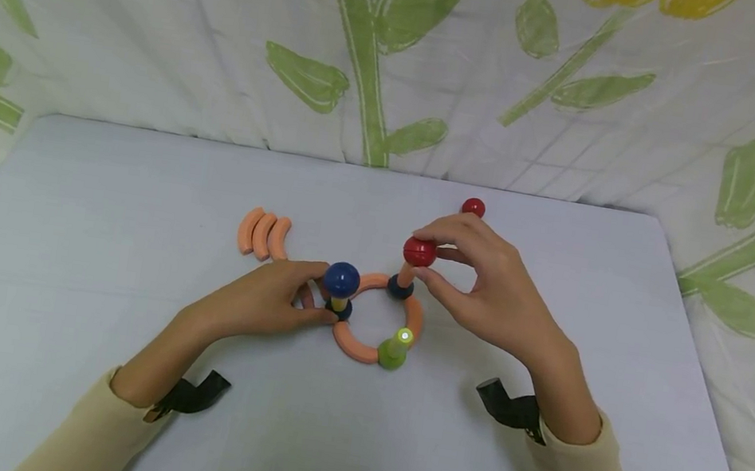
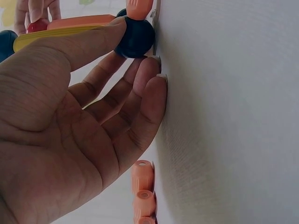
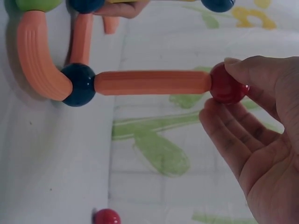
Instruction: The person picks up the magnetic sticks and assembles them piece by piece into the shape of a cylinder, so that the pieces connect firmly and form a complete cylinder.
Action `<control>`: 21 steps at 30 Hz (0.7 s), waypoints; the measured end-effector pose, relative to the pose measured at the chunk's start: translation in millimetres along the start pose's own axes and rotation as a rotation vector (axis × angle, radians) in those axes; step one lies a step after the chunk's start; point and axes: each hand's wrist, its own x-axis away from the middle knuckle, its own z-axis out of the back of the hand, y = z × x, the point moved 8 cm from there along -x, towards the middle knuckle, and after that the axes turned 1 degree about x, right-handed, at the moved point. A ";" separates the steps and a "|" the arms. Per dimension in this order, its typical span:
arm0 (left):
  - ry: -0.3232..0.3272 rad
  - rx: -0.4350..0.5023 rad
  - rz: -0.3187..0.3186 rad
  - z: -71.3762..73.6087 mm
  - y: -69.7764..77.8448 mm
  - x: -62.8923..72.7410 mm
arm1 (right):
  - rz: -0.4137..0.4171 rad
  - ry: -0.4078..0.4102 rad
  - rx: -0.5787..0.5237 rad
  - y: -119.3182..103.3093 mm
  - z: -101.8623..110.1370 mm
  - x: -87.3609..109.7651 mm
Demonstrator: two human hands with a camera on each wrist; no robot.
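Note:
A ring of curved orange bars point(image 1: 355, 345) lies on the table, with balls at its joints. My left hand point(image 1: 270, 297) pinches the dark blue ball point(image 2: 135, 38) at the ring's left, thumb on one side and fingers on the other. From that ball rises a yellow stick point(image 2: 56, 32) topped by a blue ball point(image 1: 342, 280). At the back joint, an orange stick point(image 3: 152, 82) stands on another dark blue ball point(image 3: 79, 85). My right hand point(image 1: 487, 283) pinches the red ball point(image 3: 228, 83) at its top. In front, a light green stick point(image 1: 400, 342) rises from a green ball point(image 1: 392, 357).
Three loose curved orange bars point(image 1: 263, 235) lie side by side, left of the ring. Another red ball point(image 1: 473, 207) sits near the table's back edge, behind my right hand. A white cloth point(image 1: 191, 64) with painted plants hangs behind the table point(image 1: 96, 228).

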 end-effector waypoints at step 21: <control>0.022 -0.020 -0.039 0.4 -0.4 -0.6 | 0.012 0.012 0.005 4.6 1.4 0.3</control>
